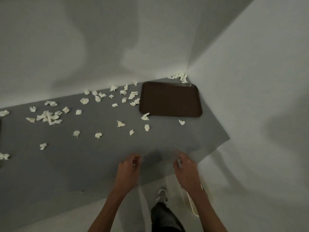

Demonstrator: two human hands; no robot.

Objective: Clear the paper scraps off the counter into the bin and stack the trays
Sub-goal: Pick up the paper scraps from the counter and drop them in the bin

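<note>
Grey counter (83, 164) in white corner, scraps (48, 117) strewn; both hands (127, 171) empty, loosely open

white walls (117, 39) meet in corner | pale floor (250, 181) | sneaker (161, 195) | dark trouser leg (164, 218)

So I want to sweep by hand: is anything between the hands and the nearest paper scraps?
Nothing visible. Bare grey counter lies between the left hand, the right hand and the nearest scraps. The brown tray sits farther back by the corner, scraps against its left edge.
</note>
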